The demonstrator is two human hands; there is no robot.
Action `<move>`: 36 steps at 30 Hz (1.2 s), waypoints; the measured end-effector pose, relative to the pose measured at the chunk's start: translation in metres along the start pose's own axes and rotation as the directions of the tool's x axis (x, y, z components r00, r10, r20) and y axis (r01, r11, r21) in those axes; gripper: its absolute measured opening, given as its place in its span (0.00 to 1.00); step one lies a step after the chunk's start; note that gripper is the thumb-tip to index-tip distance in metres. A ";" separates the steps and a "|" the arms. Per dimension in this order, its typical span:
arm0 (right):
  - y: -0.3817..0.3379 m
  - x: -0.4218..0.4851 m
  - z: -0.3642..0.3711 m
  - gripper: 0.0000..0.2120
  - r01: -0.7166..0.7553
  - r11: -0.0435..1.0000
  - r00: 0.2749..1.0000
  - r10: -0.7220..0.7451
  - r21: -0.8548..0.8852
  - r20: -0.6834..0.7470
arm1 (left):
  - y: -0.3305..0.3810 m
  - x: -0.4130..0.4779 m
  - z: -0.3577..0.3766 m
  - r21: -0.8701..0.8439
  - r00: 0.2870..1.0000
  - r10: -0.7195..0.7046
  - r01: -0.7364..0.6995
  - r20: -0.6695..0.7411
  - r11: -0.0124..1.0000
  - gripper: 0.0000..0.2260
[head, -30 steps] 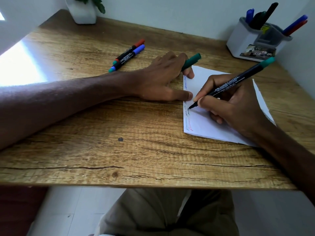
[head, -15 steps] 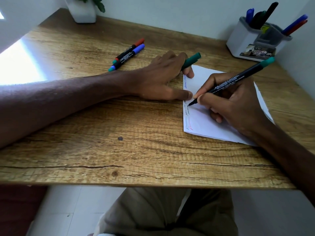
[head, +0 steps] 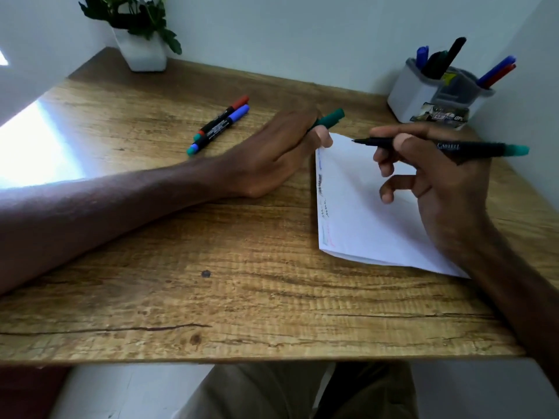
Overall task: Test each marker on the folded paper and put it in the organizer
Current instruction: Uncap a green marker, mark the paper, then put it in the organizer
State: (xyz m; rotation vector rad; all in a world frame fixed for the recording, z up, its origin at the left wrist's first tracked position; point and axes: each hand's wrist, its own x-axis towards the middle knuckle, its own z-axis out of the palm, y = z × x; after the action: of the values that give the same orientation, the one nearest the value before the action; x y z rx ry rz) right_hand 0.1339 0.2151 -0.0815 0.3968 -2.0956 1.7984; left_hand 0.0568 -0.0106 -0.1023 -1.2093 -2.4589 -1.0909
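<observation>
The right hand [head: 438, 182] pinches the green marker [head: 447, 145] between thumb and forefinger, the other fingers loosely curled beneath. The marker lies almost level in that grip, its uncapped tip pointing left and its green end sticking out to the right past the hand. The tip sits over the far part of the folded paper [head: 357, 213] and appears raised off the sheet.

The paper lies on the right half of the surface [head: 211, 282], under the right hand and wrist. Short scribbles in several colours run down its left edge.

The left hand [head: 272, 155] rests on the surface just left of the paper, fingers curled round the green cap [head: 329, 117], which pokes out beyond them toward the marker's tip. One fingertip of this hand touches the paper's far left corner.

Left of that hand and apart from it, a red-capped marker [head: 225, 114] and a blue-capped marker [head: 222, 127] lie side by side, touching.

The organizer [head: 414, 95] stands at the back right corner, well beyond the right hand, with several markers upright in its compartments. A plant pot [head: 143, 54] stands at the back left.
</observation>
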 end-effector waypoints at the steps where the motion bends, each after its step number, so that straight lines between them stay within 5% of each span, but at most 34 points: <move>1: 0.000 0.001 -0.003 0.11 0.000 1.000 1.000 0.000 0.010 -0.001 | -0.001 0.001 0.000 0.010 0.999 0.029 -0.029 -0.028 1.000 0.13; 10: -0.005 -0.001 -0.010 0.07 0.207 0.975 0.977 -0.210 -0.078 -0.040 | -0.003 0.004 0.001 0.171 0.991 0.123 -0.112 -0.055 0.979 0.10; 36: -0.006 -0.002 -0.003 0.11 0.206 0.945 0.978 -0.199 -0.255 0.054 | 0.006 0.002 0.001 0.215 0.981 0.195 -0.190 -0.002 0.958 0.14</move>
State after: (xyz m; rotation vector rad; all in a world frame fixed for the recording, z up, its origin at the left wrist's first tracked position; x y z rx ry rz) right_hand 0.1384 0.2172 -0.0768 0.5460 -2.1834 1.3892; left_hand 0.0599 -0.0059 -0.0988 -1.3254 -2.3109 -0.7625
